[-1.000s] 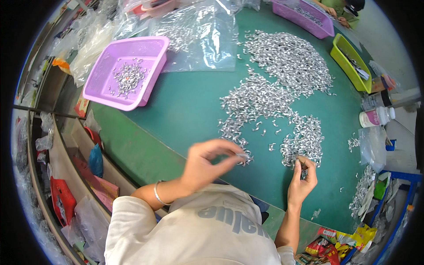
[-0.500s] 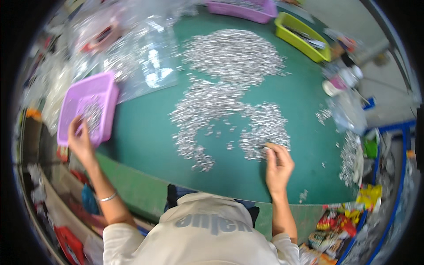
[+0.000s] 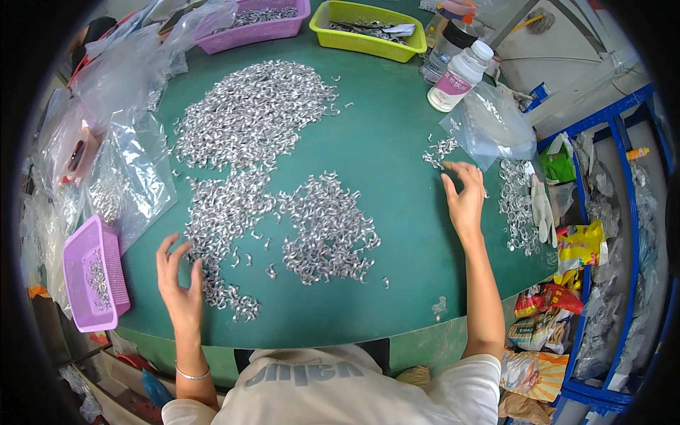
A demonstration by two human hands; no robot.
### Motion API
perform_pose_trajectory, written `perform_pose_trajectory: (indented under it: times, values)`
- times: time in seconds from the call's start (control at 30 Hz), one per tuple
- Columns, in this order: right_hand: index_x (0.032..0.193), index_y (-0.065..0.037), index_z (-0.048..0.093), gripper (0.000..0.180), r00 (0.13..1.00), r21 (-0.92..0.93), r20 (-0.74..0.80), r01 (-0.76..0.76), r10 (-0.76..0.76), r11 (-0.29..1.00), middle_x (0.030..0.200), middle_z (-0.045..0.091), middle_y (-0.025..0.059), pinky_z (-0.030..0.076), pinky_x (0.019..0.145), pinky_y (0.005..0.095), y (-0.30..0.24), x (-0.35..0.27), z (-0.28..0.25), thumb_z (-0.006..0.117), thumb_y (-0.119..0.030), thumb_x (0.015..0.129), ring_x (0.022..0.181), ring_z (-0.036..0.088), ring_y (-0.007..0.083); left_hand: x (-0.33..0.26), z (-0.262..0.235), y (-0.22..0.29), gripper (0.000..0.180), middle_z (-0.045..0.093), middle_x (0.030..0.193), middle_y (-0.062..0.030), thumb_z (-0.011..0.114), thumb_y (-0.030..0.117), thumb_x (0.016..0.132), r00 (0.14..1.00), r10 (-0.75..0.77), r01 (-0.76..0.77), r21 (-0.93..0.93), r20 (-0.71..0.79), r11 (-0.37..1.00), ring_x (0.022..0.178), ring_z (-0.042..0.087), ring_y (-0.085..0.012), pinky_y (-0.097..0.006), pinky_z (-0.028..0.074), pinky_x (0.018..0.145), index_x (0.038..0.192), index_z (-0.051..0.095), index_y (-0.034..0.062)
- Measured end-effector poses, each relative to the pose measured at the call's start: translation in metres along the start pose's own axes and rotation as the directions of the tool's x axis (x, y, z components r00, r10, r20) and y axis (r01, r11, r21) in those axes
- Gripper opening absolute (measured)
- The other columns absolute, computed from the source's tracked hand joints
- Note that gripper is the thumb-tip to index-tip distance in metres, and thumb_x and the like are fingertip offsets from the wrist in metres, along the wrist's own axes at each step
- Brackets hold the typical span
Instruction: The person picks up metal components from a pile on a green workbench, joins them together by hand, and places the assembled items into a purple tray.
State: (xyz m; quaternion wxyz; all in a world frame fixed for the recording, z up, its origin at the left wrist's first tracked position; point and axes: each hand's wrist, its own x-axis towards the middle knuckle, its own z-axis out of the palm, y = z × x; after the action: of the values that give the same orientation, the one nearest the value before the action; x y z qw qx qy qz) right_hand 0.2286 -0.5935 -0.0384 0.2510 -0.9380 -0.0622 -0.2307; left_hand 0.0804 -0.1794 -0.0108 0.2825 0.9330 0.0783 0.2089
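My left hand point(image 3: 178, 290) is beside the left edge of a pile of small curved silvery metal pieces point(image 3: 228, 209), fingers apart and nothing visible in them. My right hand point(image 3: 465, 200) hovers over the right side of the table, thumb and fingers parted, its fingertips just below a small cluster of the same pieces point(image 3: 440, 149). Between the hands lies another pile of these pieces point(image 3: 329, 230), and a larger pile point(image 3: 255, 110) spreads behind. To the left of my left hand, a purple plastic basket point(image 3: 113, 265) holds some pieces.
Clear plastic bags point(image 3: 134, 177) cover the table's left side. A second purple basket point(image 3: 262, 30) and a yellow-green basket point(image 3: 368, 45) stand at the back. A white bottle point(image 3: 460, 76) is at back right. Silvery rings point(image 3: 518, 205) and a glove point(image 3: 542, 212) lie near the right edge.
My left hand has left the purple basket and come beside the left pile. My right hand has lifted off the nearer right pile and moved right toward the small cluster. The view has shifted.
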Motion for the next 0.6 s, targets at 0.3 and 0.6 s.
perform_pose_trajectory:
  times: [0.3, 0.6]
  values:
    - [0.079, -0.005, 0.062, 0.007, 0.996, -0.046, 0.026, 0.086, -0.085, 0.995, 0.084, 0.057, 0.0066, 0.037, 0.075, 0.0350, 0.018, 0.026, 0.024, 0.064, -0.007, 0.072, 0.084, 0.049, 0.0245, 0.012, 0.024, 0.017, 0.026, 0.051, 0.113, -0.0141, 0.061, -0.004, 0.071, 0.994, -0.015, 0.017, -0.014, 0.104, 1.000, 0.105, 0.050, -0.0301, -0.035, 0.038, 0.089, 0.096, 0.057, 0.0012]
    - [0.085, -0.007, 0.064, 0.015, 0.989, 0.021, 0.091, 0.118, -0.119, 0.993, 0.087, 0.056, 0.0047, 0.037, 0.075, 0.0336, 0.023, 0.027, 0.011, 0.064, -0.002, 0.071, 0.083, 0.049, 0.0238, 0.018, 0.035, 0.033, 0.026, 0.052, 0.112, -0.0132, 0.059, -0.005, 0.070, 0.984, -0.014, 0.024, -0.057, 0.177, 0.998, 0.107, 0.049, -0.0283, -0.035, 0.036, 0.092, 0.096, 0.057, 0.0001]
